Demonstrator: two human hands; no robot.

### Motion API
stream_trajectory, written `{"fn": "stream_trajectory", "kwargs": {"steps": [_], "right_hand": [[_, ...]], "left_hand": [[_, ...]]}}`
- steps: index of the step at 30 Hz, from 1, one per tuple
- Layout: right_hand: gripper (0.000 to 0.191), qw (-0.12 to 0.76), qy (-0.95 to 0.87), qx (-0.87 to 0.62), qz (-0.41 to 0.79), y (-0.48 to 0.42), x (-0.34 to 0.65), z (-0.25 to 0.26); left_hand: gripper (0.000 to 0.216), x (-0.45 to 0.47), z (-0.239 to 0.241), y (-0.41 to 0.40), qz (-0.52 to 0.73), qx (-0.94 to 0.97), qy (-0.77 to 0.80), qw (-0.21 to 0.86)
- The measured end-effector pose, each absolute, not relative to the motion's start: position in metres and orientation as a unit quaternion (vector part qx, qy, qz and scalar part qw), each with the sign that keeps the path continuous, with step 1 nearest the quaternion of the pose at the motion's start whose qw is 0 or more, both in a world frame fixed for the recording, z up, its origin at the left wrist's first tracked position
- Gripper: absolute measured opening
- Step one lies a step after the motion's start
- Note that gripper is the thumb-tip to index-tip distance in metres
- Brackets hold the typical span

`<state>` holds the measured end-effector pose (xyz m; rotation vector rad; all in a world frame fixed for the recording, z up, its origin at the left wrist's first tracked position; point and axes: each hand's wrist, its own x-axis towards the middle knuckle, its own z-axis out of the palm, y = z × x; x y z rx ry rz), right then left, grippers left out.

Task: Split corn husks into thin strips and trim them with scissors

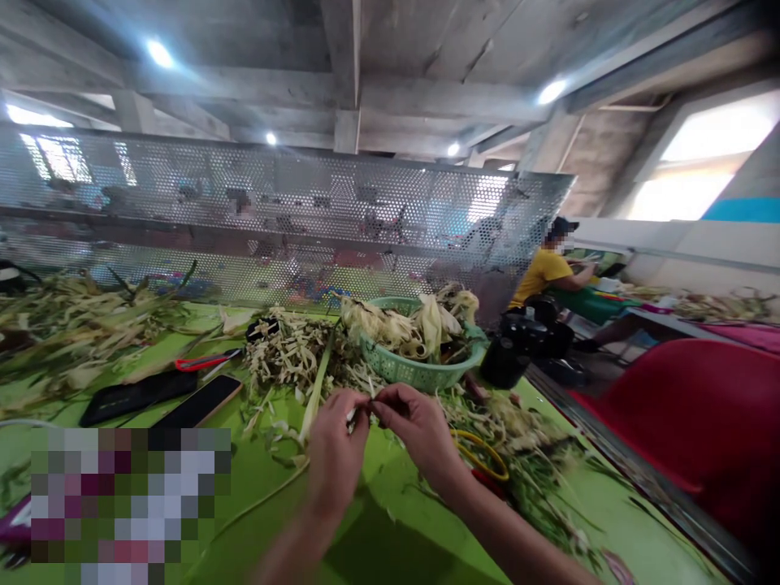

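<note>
Over the green table, my left hand [338,443] and my right hand [418,422] meet fingertip to fingertip. Both are closed in a pinch on a thin pale strip [371,390], mostly hidden by the fingers; it looks like dry plant husk. A longer pale green husk strip [320,370] lies just beyond my left hand, and whether it reaches into the grip I cannot tell. From beside my left wrist a thin strand [262,505] runs toward the lower left. Right behind the hands stands a green plastic basket [420,375] heaped with dry husks [396,325].
Cut husk pieces [292,349] pile left of the basket. Red-handled scissors [198,362], a black phone [137,398] and another phone [204,402] lie left. A yellow loop [484,455] rests among scraps at right. Behind stands a perforated metal panel [292,219]; a person [545,268] sits beyond a red chair [676,406].
</note>
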<state>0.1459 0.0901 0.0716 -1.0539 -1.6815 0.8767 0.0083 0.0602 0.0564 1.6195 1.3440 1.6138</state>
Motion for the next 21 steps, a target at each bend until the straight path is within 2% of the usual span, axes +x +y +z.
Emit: {"fn": "stream_trajectory", "kwargs": {"steps": [3,7,14,21], "right_hand": [[0.027,0.468,-0.67,-0.433,0.381,0.091,0.148,0.073],[0.026,0.468,-0.659,-0.427,0.406,0.093,0.155,0.077],[0.025,0.461,-0.635,-0.419,0.457,0.092,0.166,0.082],[0.027,0.465,-0.608,-0.382,0.518,0.09,0.169,0.087]], "left_hand": [[0.015,0.01,0.059,0.056,0.579,0.627,0.474,0.217],[0.021,0.005,0.066,0.054,0.544,0.665,0.441,0.261],[0.04,-0.01,0.073,0.06,0.5,0.586,0.385,0.508],[0.023,-0.011,0.065,0.068,0.511,0.608,0.427,0.433]]}}
